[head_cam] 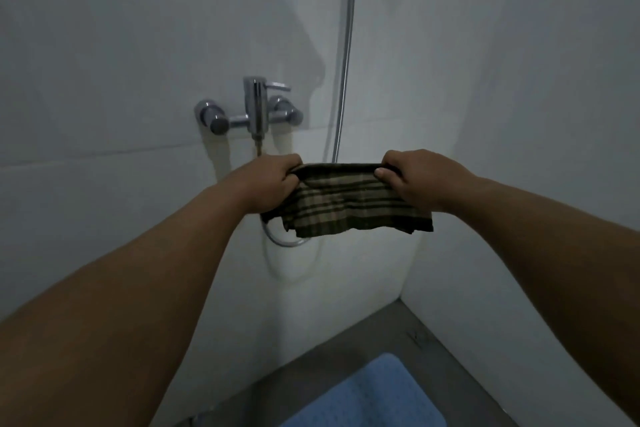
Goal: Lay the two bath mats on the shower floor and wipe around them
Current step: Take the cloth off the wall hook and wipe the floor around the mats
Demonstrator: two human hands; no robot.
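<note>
At 9 o'clock of the scene stands the pale tiled shower wall (104, 80), and against it, toward the middle, sits the chrome mixer tap with its lever handle (254, 107). Just below the tap, the left hand (273, 184) pinches the top left corner of a dark green and tan checked cloth (349, 208), thumb and curled fingers closed on the fabric. The cloth hangs stretched in the air between both hands, its lower edge loose, in front of the wall and above the bend of the flexible metal shower hose (346, 45), which drops from 12 o'clock and loops behind it. At 3 o'clock of the cloth, the right hand (415, 180) grips the opposite top corner in the same closed pinch.

Down at 5 o'clock, 1 blue textured rubber bath mat (374, 395) lies flat on the grey shower floor (346, 340), near the corner where the 2 walls meet. Only part of it shows, and no second mat can be seen from here, so I cannot tell whether both are down. With the cloth held up and spread, the mat-laying looks at least half done, and the wiping around the mats seems about to start or under way, with floor margins left to cover.
</note>
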